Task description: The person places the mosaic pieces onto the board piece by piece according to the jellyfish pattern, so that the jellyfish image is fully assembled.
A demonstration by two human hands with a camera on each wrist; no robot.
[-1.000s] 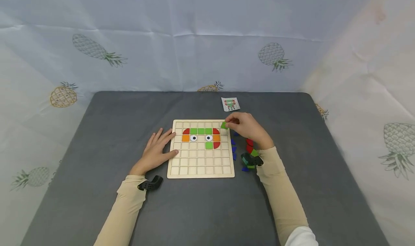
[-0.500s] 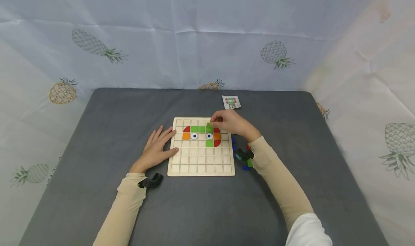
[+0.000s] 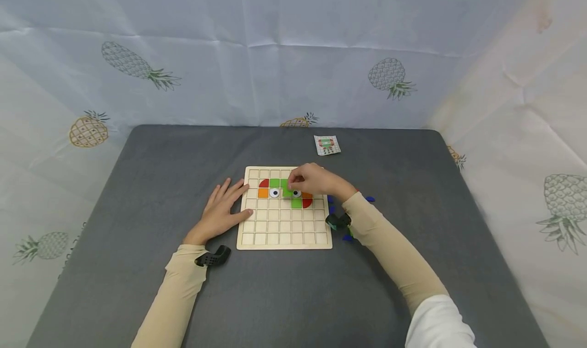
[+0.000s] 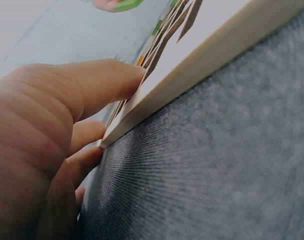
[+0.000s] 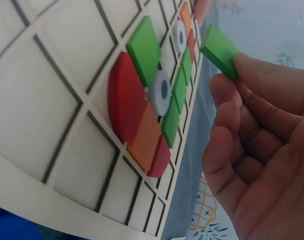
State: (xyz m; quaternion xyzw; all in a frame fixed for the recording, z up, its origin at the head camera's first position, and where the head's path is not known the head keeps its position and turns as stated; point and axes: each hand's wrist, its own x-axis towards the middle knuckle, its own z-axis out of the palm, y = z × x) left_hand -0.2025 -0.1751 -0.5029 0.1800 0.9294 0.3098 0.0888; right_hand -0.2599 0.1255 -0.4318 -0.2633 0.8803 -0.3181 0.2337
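Tan sleeves (image 3: 164, 302) stretch across a gray table (image 3: 275, 297) toward a wooden grid board (image 3: 284, 240), with a blue piece (image 3: 347, 238) lying just to its right. The left hand (image 3: 219, 216) rests at the board's left edge, fingers spread and uncurled, thumb and fingertips touching the wood. Farther up the grid, a flat green tile (image 3: 296, 203) and a rounded red tile (image 3: 308, 203) sit below a row with two eye tiles (image 3: 274, 192). Over that row, the right hand (image 3: 316, 179) pinches a green square (image 5: 219, 49) between thumb and fingertips; the square juts out past them, tilted and clear of the board's surface. Beyond lies a small printed card (image 3: 327, 145), and behind the table hangs a pineapple-print cloth (image 3: 220, 83).
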